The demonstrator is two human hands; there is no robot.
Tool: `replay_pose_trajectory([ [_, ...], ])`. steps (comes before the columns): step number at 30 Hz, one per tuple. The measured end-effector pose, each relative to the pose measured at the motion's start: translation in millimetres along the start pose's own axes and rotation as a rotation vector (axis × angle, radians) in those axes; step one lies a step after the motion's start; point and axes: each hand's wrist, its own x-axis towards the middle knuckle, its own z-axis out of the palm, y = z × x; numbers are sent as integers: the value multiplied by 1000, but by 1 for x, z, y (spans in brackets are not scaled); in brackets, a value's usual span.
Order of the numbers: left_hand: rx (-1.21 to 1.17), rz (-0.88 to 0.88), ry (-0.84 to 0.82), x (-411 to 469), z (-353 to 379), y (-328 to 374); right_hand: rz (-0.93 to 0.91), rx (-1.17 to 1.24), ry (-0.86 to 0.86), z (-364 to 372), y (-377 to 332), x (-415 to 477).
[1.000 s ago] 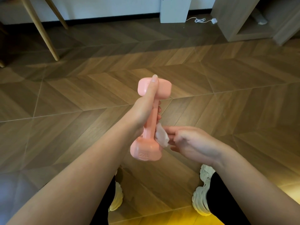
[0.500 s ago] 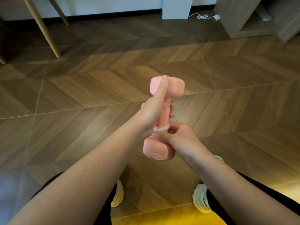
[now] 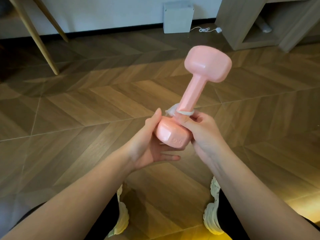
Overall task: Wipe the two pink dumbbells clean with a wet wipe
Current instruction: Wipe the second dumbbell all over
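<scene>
One pink dumbbell (image 3: 192, 90) is held up over the floor, tilted with its far head up and to the right. My left hand (image 3: 147, 146) holds the near head from the left and below, thumb lying up along its side, lower fingers stretched out beneath. My right hand (image 3: 202, 134) grips the handle just above that head, with the white wet wipe (image 3: 172, 110) wrapped round the handle under its fingers; a tail of the wipe sticks out to the left. No second dumbbell is in view.
Herringbone wooden floor all round. Slanted wooden furniture legs (image 3: 37, 40) stand at the back left, a white box (image 3: 178, 17) with a white cable (image 3: 206, 29) by the wall, a wooden cabinet (image 3: 242, 26) at the back right. My two white shoes (image 3: 123, 217) show below.
My left hand left the handle and dropped to the near head. The dumbbell tipped to the right. My right hand with the wipe closed round the handle and stays there.
</scene>
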Motion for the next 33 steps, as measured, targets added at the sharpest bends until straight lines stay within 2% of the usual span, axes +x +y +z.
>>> replay_pose_trajectory([
  [2, -70, 40, -29, 0, 5, 3, 3, 9, 9, 0, 1, 2],
  [4, -80, 77, 14, 2, 8, 6, -6, 44, 32, 0, 2, 4],
  [12, 101, 155, 101, 5, 4, -1, -85, 294, 87, -19, -24, 5],
  [16, 200, 212, 123, 5, 3, -4, -35, 377, 123, -22, -25, 0],
  [21, 451, 351, 231, 8, 10, -5, 23, 511, 210, -23, -28, 0],
  [25, 611, 634, 367, 4, 14, -7, 24, 594, 207, -24, -25, 2],
  [27, 664, 694, 394, 6, 12, -9, 31, 618, 212, -24, -25, 3],
  [28, 680, 676, 389, 9, 11, -10, 28, 627, 218, -25, -25, 4],
  [30, 699, 467, 319, 16, 13, -6, 16, 644, 240, -26, -24, 3],
  [32, 436, 215, 165, 17, 17, -6, 3, 653, 254, -26, -23, 3],
  [33, 282, 162, 127, 14, 18, -10, -1, 649, 253, -27, -23, 2],
])
